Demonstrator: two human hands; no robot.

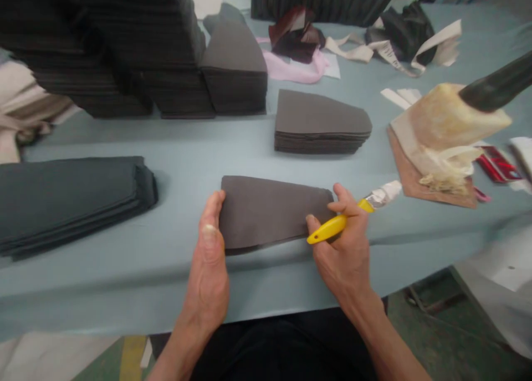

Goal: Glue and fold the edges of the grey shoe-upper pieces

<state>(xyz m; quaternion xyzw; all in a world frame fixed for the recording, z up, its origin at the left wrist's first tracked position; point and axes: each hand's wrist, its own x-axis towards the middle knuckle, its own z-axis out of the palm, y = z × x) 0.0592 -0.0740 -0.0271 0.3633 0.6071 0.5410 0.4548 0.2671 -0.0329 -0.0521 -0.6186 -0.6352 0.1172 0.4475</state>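
Observation:
A dark grey cut piece of material [270, 212], perhaps two layers, lies flat near the front edge of the pale blue table [187, 159]. My left hand [210, 259] presses edge-on against its left end, fingers together and straight. My right hand [344, 242] touches its right end while gripping a yellow-handled brush [332, 227], whose glue-caked white tip [384, 194] points to the right.
A low stack of the same grey pieces [322, 121] sits behind. Tall dark stacks [124, 49] fill the back left, with a folded dark pile [70, 201] at left. A glue-crusted pot [451, 121] stands on brown card at right. Scraps [299, 37] lie at the back.

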